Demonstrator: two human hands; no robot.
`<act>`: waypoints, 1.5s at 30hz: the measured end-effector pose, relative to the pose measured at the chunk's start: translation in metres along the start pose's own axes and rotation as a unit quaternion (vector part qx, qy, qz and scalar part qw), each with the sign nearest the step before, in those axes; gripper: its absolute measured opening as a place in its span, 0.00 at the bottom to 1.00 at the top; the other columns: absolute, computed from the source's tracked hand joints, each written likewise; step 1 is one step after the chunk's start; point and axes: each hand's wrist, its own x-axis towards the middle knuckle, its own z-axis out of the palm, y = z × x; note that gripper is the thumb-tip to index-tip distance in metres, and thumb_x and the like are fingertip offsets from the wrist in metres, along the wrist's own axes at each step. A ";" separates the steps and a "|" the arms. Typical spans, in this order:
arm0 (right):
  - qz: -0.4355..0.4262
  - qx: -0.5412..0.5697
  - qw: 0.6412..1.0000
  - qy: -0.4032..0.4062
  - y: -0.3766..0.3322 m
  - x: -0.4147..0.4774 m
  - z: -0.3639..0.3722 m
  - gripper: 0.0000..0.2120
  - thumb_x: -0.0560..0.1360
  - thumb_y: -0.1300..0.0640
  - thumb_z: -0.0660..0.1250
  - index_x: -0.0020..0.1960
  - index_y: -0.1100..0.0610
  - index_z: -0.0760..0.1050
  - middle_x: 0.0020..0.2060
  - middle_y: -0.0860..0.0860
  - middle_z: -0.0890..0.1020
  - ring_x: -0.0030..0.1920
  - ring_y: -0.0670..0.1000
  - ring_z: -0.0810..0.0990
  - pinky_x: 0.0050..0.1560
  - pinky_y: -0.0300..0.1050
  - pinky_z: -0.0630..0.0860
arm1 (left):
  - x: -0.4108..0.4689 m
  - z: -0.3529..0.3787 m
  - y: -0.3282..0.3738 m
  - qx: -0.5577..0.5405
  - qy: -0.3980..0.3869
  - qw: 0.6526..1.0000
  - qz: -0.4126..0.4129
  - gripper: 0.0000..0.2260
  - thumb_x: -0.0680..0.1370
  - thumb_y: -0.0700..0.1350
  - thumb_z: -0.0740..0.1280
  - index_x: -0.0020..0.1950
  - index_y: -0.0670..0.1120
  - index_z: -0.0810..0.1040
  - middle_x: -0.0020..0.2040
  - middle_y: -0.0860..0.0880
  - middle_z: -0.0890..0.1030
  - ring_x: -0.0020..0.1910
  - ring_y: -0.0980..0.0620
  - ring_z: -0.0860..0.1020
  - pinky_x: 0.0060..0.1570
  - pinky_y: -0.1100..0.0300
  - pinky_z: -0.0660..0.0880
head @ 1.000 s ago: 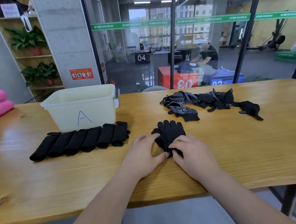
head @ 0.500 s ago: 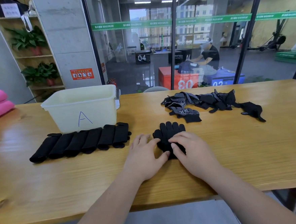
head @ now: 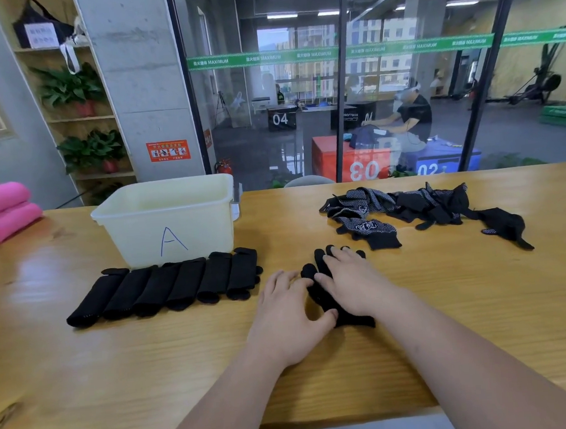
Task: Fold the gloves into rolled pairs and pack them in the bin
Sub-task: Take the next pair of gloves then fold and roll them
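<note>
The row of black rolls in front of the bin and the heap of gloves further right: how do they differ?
The row of rolls is tidy, bundles lying side by side; the heap is a loose tangle. The rolls show mostly plain black; the heap shows white-dotted palms and printed marks. The rolls sit just before the bin; the heap lies apart, to its right. Both are black gloves on the table.

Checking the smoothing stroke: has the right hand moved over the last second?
Yes. The right hand slid forward along the glove pair, nearer the loose glove pile, now almost reaching the gloves' fingertips.
</note>
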 end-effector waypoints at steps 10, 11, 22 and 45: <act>0.045 -0.023 0.998 -0.033 -0.007 0.016 0.011 0.41 0.80 0.25 0.39 0.86 0.45 0.41 0.86 0.51 0.41 0.85 0.58 0.39 0.83 0.61 0.42 | 0.000 -0.003 -0.001 -0.064 0.084 0.994 -0.007 0.22 0.82 0.54 0.61 0.76 0.51 0.71 0.74 0.54 0.70 0.78 0.53 0.60 0.79 0.52 0.60; 0.046 -0.021 0.998 -0.035 -0.009 0.015 0.011 0.41 0.80 0.25 0.39 0.86 0.45 0.41 0.86 0.51 0.41 0.85 0.59 0.39 0.83 0.61 0.42 | 0.000 -0.003 -0.001 -0.060 0.087 0.994 -0.004 0.22 0.83 0.53 0.61 0.76 0.51 0.72 0.74 0.54 0.70 0.77 0.53 0.60 0.79 0.53 0.60; 0.010 0.088 0.992 0.085 -0.007 -0.025 0.015 0.29 0.87 0.41 0.49 0.86 0.46 0.51 0.86 0.50 0.48 0.85 0.55 0.45 0.84 0.58 0.49 | -0.002 -0.002 0.001 0.010 0.033 0.999 -0.005 0.21 0.86 0.53 0.56 0.79 0.53 0.71 0.76 0.55 0.73 0.79 0.52 0.62 0.81 0.48 0.57; -0.097 0.171 0.960 0.201 0.040 -0.087 0.009 0.12 0.79 0.37 0.68 0.56 0.40 0.84 0.55 0.34 0.79 0.62 0.40 0.71 0.63 0.45 0.74 | -0.004 -0.003 -0.004 -0.017 0.077 0.994 0.069 0.21 0.82 0.57 0.67 0.74 0.56 0.75 0.73 0.60 0.73 0.76 0.56 0.64 0.76 0.51 0.66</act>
